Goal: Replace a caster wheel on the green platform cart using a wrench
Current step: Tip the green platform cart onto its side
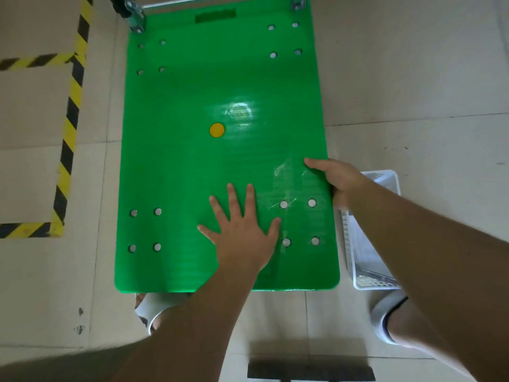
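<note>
Your left hand (242, 238) presses flat, fingers apart, on the green platform cart (179, 161); your right hand (340, 180) clamps fingers over its right edge.

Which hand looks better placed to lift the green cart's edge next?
Right, probably. The right hand grips the right edge of the green cart, thumb on top, while the left hand lies flat on the deck.

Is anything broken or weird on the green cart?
What looks like crinkled clear tape is stuck on the green cart near the right hand, like a patch. Nothing looks broken.
</note>
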Demonstrator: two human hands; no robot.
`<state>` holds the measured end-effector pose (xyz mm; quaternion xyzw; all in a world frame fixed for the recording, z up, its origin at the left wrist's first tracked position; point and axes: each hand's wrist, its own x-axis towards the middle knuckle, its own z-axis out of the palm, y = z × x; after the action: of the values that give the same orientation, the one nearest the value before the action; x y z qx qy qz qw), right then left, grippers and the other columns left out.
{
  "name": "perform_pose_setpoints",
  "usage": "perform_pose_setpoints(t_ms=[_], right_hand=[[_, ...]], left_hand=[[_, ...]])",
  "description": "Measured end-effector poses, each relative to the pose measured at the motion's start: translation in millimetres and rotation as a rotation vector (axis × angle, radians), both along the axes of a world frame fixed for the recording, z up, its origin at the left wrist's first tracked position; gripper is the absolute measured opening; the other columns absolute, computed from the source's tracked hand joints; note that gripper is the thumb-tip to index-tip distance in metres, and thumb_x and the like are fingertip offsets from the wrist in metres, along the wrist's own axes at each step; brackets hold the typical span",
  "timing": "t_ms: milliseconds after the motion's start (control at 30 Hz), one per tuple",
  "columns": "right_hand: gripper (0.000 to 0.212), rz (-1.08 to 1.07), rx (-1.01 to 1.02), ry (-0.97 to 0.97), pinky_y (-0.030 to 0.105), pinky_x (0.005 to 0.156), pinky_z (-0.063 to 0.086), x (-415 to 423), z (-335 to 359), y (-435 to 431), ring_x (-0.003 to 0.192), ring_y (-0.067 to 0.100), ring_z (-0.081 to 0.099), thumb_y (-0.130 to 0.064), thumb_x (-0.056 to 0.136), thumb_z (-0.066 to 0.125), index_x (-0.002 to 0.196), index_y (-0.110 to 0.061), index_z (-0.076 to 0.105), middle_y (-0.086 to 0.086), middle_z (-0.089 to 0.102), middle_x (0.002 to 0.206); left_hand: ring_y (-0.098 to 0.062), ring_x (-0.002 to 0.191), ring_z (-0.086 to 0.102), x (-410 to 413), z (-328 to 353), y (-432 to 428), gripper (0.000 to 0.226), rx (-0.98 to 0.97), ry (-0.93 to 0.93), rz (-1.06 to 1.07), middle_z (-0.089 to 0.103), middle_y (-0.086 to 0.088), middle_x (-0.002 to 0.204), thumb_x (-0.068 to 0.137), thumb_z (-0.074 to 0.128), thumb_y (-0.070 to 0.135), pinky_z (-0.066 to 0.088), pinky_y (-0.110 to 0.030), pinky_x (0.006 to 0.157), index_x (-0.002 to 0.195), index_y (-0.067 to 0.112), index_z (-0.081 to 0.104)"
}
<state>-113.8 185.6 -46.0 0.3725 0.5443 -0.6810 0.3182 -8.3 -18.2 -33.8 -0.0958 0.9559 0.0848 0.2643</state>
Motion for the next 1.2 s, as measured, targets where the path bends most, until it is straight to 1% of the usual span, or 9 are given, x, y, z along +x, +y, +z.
perform_pose_setpoints(t_ms=[133, 333, 467, 600, 800, 933, 1033, 1133, 1200], right_hand=[[0.036, -0.008, -0.010, 0.035, 0.051, 0.088, 0.060, 3.0, 8.2, -1.7, 0.096, 0.033, 0.076, -0.024, 0.088, 0.078, 0.120, -0.009, 0.068, 0.013, 0.078, 0.105], [0.036, -0.019, -0.045, 0.172, 0.039, 0.078, 0.062, 6.6, 36.9, -8.8, 0.097, 0.029, 0.076, -0.012, 0.091, 0.073, 0.126, -0.010, 0.064, 0.011, 0.078, 0.108], [0.045, -0.051, -0.094, 0.272, 0.042, 0.079, 0.062, 10.2, 60.0, -19.3, 0.097, 0.032, 0.076, -0.005, 0.089, 0.073, 0.131, -0.013, 0.058, 0.013, 0.077, 0.111], [0.042, -0.075, -0.172, 0.383, 0.043, 0.077, 0.062, 16.4, 86.0, -31.7, 0.094, 0.032, 0.075, -0.005, 0.089, 0.071, 0.128, -0.017, 0.057, 0.013, 0.076, 0.111], [0.048, -0.080, -0.184, 0.516, 0.040, 0.068, 0.062, 17.1, 130.5, -49.6, 0.085, 0.029, 0.075, 0.008, 0.087, 0.063, 0.129, -0.012, 0.053, 0.013, 0.076, 0.103], [0.045, -0.059, -0.152, 0.542, 0.039, 0.063, 0.061, 20.3, 161.5, -53.1, 0.081, 0.027, 0.074, 0.008, 0.087, 0.061, 0.127, -0.012, 0.053, 0.013, 0.075, 0.104], [0.041, -0.046, -0.130, 0.553, 0.041, 0.060, 0.062, 23.0, 187.0, -55.5, 0.077, 0.025, 0.075, 0.008, 0.088, 0.061, 0.119, -0.018, 0.055, 0.011, 0.075, 0.101], [0.043, -0.040, -0.084, 0.592, 0.037, 0.055, 0.060, 27.0, 206.4, -62.4, 0.073, 0.024, 0.073, 0.011, 0.087, 0.060, 0.119, -0.016, 0.053, 0.010, 0.074, 0.098], [0.044, -0.028, -0.048, 0.611, 0.037, 0.057, 0.060, 30.7, 214.6, -70.2, 0.073, 0.024, 0.072, 0.011, 0.086, 0.059, 0.119, -0.017, 0.051, 0.009, 0.073, 0.098]], left_hand=[[-0.037, 0.155, -0.025, -0.1, 7.7, -6.6, 0.089, 0.030, 0.013, -0.003, -0.029, 0.008, 0.168, 0.091, 0.030, 0.081, 0.005, -0.082, 0.113, 0.160, 0.045, -0.015], [-0.031, 0.157, -0.018, -4.4, 24.9, -27.4, 0.085, 0.095, 0.081, 0.021, -0.021, 0.012, 0.171, 0.092, 0.031, 0.081, 0.008, -0.080, 0.115, 0.160, 0.048, -0.007], [-0.028, 0.159, -0.013, -8.7, 39.3, -38.4, 0.081, 0.154, 0.129, 0.050, -0.015, 0.014, 0.171, 0.093, 0.032, 0.078, 0.011, -0.078, 0.116, 0.161, 0.049, -0.003], [-0.024, 0.159, -0.011, -10.1, 52.5, -45.8, 0.076, 0.249, 0.188, 0.092, -0.011, 0.016, 0.172, 0.096, 0.032, 0.075, 0.010, -0.078, 0.116, 0.160, 0.052, -0.002], [-0.021, 0.160, -0.003, -12.3, 68.7, -59.7, 0.074, 0.395, 0.267, 0.096, -0.003, 0.017, 0.172, 0.095, 0.028, 0.078, 0.014, -0.075, 0.118, 0.160, 0.053, 0.003], [-0.019, 0.159, 0.006, -12.3, 71.3, -57.9, 0.080, 0.519, 0.339, 0.126, 0.006, 0.013, 0.172, 0.087, 0.020, 0.082, 0.019, -0.063, 0.123, 0.160, 0.051, 0.008], [-0.014, 0.158, 0.012, -12.3, 76.1, -50.8, 0.082, 0.618, 0.368, 0.175, 0.013, 0.009, 0.172, 0.089, 0.021, 0.078, 0.017, -0.047, 0.128, 0.163, 0.042, 0.015], [-0.009, 0.156, 0.015, -11.1, 80.8, -42.9, 0.070, 0.701, 0.371, 0.209, 0.018, 0.003, 0.171, 0.100, 0.032, 0.063, 0.009, -0.026, 0.123, 0.163, 0.034, 0.020], [-0.009, 0.156, 0.016, -8.8, 83.1, -40.5, 0.060, 0.755, 0.365, 0.226, 0.020, 0.002, 0.171, 0.108, 0.036, 0.048, 0.008, -0.024, 0.123, 0.163, 0.031, 0.021]])
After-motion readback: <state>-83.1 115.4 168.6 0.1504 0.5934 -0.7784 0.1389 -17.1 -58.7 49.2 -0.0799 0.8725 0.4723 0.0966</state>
